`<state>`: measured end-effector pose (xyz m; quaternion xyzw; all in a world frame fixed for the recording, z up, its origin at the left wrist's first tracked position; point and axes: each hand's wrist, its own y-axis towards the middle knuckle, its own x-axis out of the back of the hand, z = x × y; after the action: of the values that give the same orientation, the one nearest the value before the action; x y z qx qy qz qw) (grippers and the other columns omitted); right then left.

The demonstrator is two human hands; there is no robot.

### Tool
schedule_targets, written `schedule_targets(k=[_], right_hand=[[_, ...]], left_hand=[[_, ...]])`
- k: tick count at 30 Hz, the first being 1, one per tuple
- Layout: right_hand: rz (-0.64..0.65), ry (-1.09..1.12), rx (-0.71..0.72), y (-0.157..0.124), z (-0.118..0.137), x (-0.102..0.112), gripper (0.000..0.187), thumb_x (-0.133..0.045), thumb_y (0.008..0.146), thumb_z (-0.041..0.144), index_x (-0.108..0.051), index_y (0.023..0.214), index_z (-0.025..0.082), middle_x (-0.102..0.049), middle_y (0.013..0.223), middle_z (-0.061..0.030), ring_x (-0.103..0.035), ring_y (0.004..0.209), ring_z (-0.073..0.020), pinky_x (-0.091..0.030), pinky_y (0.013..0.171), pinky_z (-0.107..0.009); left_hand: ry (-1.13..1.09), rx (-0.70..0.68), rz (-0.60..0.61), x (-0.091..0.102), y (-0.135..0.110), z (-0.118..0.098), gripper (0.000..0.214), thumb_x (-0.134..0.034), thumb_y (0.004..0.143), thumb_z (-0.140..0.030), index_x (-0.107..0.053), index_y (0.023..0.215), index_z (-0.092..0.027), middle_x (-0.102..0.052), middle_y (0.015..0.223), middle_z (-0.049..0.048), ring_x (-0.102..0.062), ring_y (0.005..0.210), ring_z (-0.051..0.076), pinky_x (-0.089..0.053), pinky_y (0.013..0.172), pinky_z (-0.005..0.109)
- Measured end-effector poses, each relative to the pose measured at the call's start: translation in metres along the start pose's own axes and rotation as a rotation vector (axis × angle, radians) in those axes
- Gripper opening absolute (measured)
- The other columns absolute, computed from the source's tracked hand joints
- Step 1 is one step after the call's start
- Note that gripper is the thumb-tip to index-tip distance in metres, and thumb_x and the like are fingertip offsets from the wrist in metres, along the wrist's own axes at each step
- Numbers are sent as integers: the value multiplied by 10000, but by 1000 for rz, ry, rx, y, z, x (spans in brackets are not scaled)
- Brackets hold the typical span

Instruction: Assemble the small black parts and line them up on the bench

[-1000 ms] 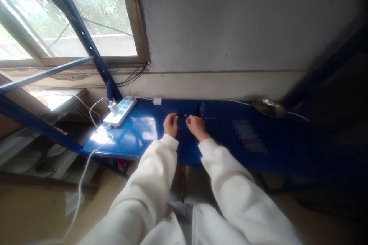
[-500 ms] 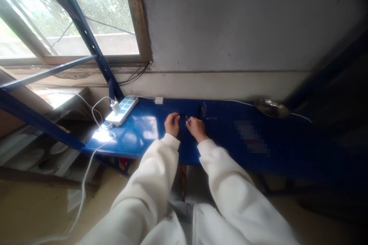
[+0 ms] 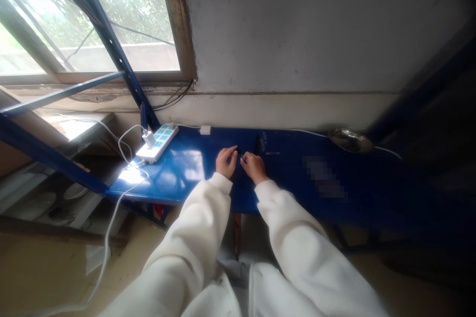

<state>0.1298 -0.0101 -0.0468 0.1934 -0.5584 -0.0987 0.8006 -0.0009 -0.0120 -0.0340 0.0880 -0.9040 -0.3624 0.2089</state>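
Observation:
My left hand is closed in a loose pinch over the blue table, its fingertips pointing right. Whatever lies between those fingertips is too small and dark to make out. Facing it, my right hand pinches a small, thin dark piece that reaches toward the left fingertips. Only a narrow gap separates the two hands. Just beyond my right hand, a dark upright object stands beside small clear pieces. A short pale strip lies close by.
At the left sits a white power strip with a plug in it and a cable hanging off the edge. A white adapter is near the wall. Farther right rest a shiny metal dish and a blurred-out patch.
My left hand has shifted slightly right, bringing its fingertips closer to my right hand. The dark piece that stuck out from the left fingers is less visible. My right hand has barely moved.

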Motion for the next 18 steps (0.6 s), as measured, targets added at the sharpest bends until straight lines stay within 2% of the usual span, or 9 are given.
schedule_targets(k=[4, 9, 18], right_hand=[[-21, 43, 6, -1, -1, 0, 155, -467, 822, 259, -592, 805, 168, -657, 764, -55, -574, 664, -153, -328, 627, -255], [-42, 71, 9, -2, 0, 2, 166, -480, 824, 268, -609, 836, 164, -652, 734, -46, -578, 668, -152, -323, 635, -253], [-54, 70, 62, -2, -3, 2, 188, -475, 837, 270, -612, 760, 167, -636, 679, -39, -571, 638, -149, -320, 646, -260]], left_hand=[[-10, -2, 46, -4, -1, 2, 195, -556, 799, -304, -659, 911, -181, -624, 827, 59, -565, 704, 133, -467, 677, 279], [-43, 48, 43, -7, -1, 10, 141, -600, 758, -266, -644, 864, -185, -623, 822, 45, -572, 683, 123, -472, 655, 267], [-80, 89, 66, -7, -1, 14, 117, -622, 726, -257, -631, 813, -179, -613, 753, 27, -565, 647, 112, -473, 628, 254]])
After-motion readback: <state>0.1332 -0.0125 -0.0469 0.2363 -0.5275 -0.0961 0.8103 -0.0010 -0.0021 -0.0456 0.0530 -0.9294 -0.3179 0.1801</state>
